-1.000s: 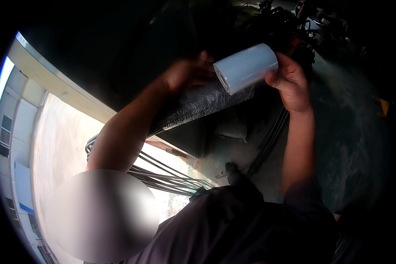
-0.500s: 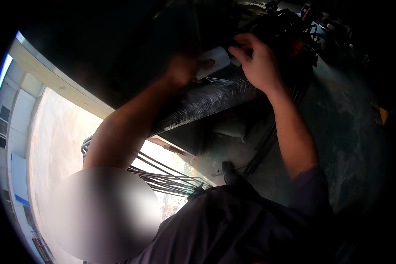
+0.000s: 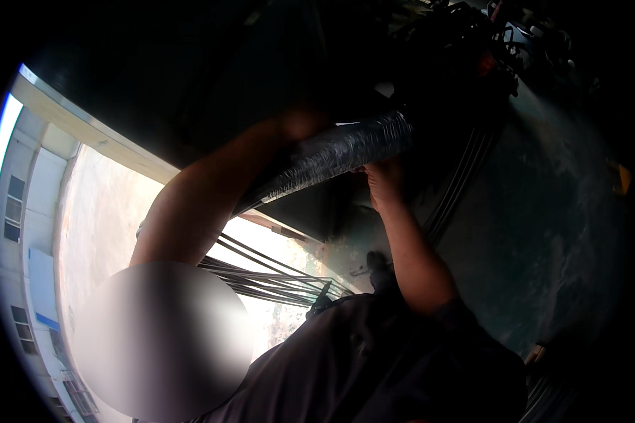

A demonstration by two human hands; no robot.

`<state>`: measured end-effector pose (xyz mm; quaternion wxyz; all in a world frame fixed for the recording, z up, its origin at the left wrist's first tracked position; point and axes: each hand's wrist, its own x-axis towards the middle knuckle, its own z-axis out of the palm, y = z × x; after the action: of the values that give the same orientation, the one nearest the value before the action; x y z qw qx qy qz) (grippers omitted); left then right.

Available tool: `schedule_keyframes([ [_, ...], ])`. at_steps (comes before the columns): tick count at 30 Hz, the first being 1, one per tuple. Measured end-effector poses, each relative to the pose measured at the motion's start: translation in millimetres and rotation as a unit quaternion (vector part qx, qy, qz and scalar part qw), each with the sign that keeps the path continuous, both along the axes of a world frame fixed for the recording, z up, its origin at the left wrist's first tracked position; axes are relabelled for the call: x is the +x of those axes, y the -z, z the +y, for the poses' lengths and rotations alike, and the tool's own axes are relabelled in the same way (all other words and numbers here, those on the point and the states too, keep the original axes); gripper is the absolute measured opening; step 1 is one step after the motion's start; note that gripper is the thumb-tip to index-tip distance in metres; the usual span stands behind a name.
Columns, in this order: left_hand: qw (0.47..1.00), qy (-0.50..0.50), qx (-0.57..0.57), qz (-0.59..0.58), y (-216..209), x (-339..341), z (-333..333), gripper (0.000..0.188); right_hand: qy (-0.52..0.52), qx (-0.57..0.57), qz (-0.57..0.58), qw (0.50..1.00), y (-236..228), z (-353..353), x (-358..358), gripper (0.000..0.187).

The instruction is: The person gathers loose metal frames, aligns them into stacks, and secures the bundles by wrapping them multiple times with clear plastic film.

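Note:
A long bundle wrapped in wrinkled, shiny clear film (image 3: 346, 151) runs slantwise from the lower left up to the middle. My left hand (image 3: 307, 123) is at its far upper side, dark and blurred, with its fingers hidden. Below the bundle's near edge is my right hand (image 3: 384, 183), its fingers bent in against the underside. What these fingers hold, if anything, is hidden by the bundle and the shadow. Beyond the bundle's upper edge shows a small pale patch (image 3: 384, 89), too dim to name.
Several thin dark rods (image 3: 261, 278) lie below my left forearm. Dark tangled metal parts (image 3: 473, 42) crowd the far right. A yellow object (image 3: 621, 178) is on the greenish floor (image 3: 543, 247) at right. A pale beam (image 3: 106, 144) borders the bright ground at left.
My right hand has come down from above the bundle to its underside. The white roll that was in my left hand is no longer plainly visible. My left hand has shifted slightly.

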<state>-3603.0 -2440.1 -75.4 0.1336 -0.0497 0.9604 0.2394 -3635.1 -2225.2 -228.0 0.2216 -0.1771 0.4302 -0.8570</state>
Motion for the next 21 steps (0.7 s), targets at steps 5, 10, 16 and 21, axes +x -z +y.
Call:
schedule_keyframes([
  [5, 0.983, -0.072, 0.162, -0.036, 24.0, -1.5, -11.6, 0.038, -0.031, 0.02, -0.028, 0.999, -14.6, 12.6, 22.1, 0.037],
  [10, 0.986, -0.042, 0.16, -0.03, 15.4, 0.0, -9.1, 0.04, -0.14, 0.07, 0.067, 0.985, -9.7, 95.6, 29.0, 0.057],
  [16, 0.876, -0.155, 0.452, 0.069, -8.6, 15.3, 9.2, 0.042, -0.187, -0.047, 0.266, 0.945, -163.6, 116.4, -14.8, 0.051],
  [21, 0.761, -0.178, 0.617, 0.091, -50.8, 35.3, 25.6, 0.08, -0.165, 0.118, 0.282, 0.938, -204.2, 25.6, -76.9, 0.038],
])
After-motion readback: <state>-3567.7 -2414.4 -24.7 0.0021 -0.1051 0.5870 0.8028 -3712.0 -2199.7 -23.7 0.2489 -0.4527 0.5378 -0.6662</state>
